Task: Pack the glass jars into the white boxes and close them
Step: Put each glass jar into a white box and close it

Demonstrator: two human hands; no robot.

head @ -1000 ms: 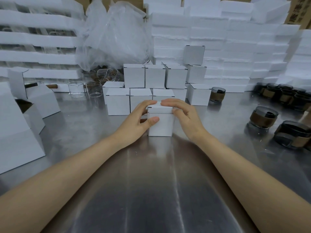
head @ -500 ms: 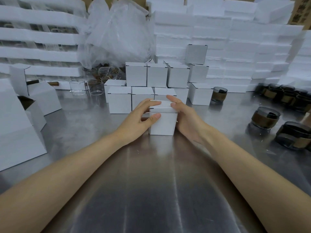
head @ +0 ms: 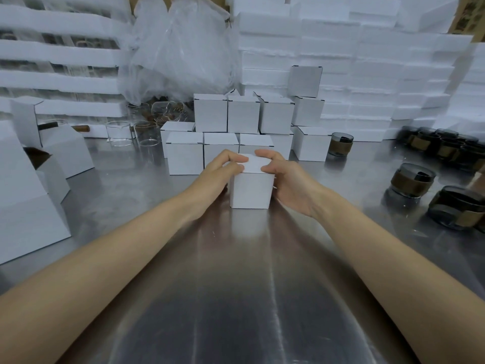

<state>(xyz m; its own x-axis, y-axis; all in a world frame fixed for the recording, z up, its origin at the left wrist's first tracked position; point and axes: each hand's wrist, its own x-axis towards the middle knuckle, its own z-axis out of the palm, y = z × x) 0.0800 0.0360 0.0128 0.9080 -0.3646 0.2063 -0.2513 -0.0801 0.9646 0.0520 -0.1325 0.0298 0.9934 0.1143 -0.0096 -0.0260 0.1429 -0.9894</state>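
A small white box point(head: 250, 189) stands on the steel table point(head: 236, 298) in front of me, its lid down. My left hand point(head: 217, 177) grips its left side, thumb and fingers curled over the top edge. My right hand point(head: 286, 182) grips the right side, fingers curled over the lid. Dark glass jars with brown bands point(head: 412, 179) sit at the right, one more jar point(head: 340, 143) beside the stacked boxes. What the held box contains is hidden.
Closed white boxes point(head: 244, 114) are stacked just behind the held one. Open boxes point(head: 29, 179) stand at the left. Clear glass cups point(head: 119, 132) and a plastic bag point(head: 181, 48) lie at the back left. Foam trays point(head: 367, 61) wall the back.
Both hands have curled tighter over the box lid, which now lies flat. The right hand has turned so its palm faces the box's side.
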